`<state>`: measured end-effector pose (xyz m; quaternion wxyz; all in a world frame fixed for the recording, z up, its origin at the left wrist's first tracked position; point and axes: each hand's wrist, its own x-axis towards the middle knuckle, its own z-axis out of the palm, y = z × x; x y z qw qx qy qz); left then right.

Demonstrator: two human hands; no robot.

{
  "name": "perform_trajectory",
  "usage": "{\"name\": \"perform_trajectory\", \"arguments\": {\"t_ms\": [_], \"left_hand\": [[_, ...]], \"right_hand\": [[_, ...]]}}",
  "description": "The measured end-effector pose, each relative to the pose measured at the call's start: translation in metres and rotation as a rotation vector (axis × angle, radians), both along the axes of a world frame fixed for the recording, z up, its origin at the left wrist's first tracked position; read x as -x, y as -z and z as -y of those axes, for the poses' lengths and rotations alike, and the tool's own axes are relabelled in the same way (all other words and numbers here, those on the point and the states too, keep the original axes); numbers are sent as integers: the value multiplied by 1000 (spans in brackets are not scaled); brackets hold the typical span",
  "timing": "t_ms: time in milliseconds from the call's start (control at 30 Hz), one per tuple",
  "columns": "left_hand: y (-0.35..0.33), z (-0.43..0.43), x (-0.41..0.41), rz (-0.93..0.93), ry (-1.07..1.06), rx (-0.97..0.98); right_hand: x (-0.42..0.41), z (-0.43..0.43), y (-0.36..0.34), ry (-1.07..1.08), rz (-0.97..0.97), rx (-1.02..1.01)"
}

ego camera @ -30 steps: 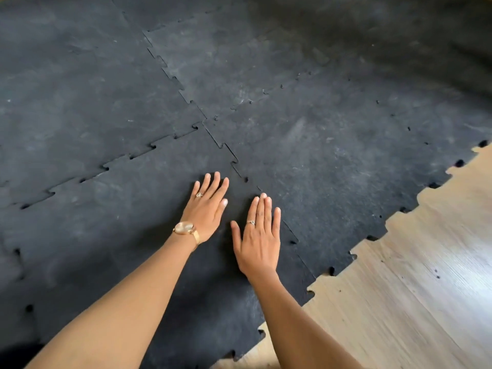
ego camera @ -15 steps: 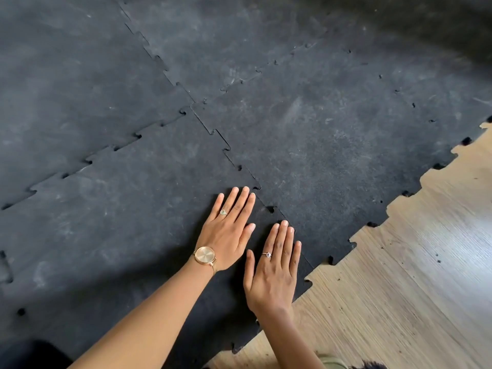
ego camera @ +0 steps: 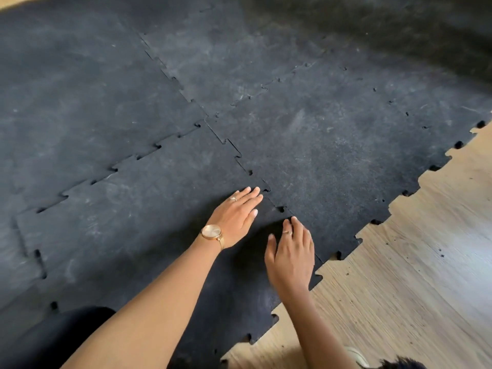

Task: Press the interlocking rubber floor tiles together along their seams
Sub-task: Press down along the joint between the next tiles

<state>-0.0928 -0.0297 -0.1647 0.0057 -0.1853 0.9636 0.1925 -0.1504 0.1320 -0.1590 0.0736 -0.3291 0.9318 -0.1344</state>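
Dark grey interlocking rubber tiles cover the floor. The near tile (ego camera: 149,209) meets the right tile (ego camera: 332,161) along a toothed seam (ego camera: 250,171) that runs toward me, with small gaps at some teeth. My left hand (ego camera: 234,217), with a gold watch and a ring, lies flat on the near tile, fingertips just left of the seam. My right hand (ego camera: 291,254), also ringed, is beside it near the tile's front edge, fingers together, fingertips at the seam; it looks slightly lifted and blurred. Neither hand holds anything.
Light wooden floor (ego camera: 412,262) shows to the right, beyond the mat's jagged puzzle edge (ego camera: 359,238). More joined tiles (ego camera: 234,57) stretch away behind. Another seam (ego camera: 127,161) runs left across the mat. A dark shape (ego camera: 399,364) sits at the bottom edge.
Both hands have slid back toward me along the seam, nearer the mat's front edge. The right hand has lifted a little off the tile.
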Motion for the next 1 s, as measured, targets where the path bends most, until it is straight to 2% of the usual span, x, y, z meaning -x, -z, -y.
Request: {"name": "perform_trajectory", "arguments": {"t_ms": [100, 267, 333, 400, 467, 700, 800, 867, 933, 1000], "left_hand": [[-6, 10, 11, -106, -181, 47], [-16, 43, 56, -216, -405, 178], [-10, 49, 74, -195, -495, 215], [13, 43, 84, -66, -502, 246], [29, 40, 86, 60, -471, 263], [25, 43, 85, 160, -446, 257], [22, 43, 85, 180, -439, 221], [17, 49, 85, 144, -394, 160], [14, 53, 70, 65, -365, 71], [21, 47, 37, -2, -560, 117]], "right_hand": [[22, 26, -14, 20, 1, 127], [59, 68, -15, 143, -148, 322], [70, 72, 2, 164, -163, 228], [78, 72, 26, 133, -94, 33], [81, 75, 40, 136, -72, -55], [81, 75, 36, 124, -52, -133], [82, 75, 33, 107, -23, -99], [80, 74, 26, 116, 51, 76], [78, 65, 12, 189, 232, 472], [81, 53, -9, 328, 433, 870]]}}
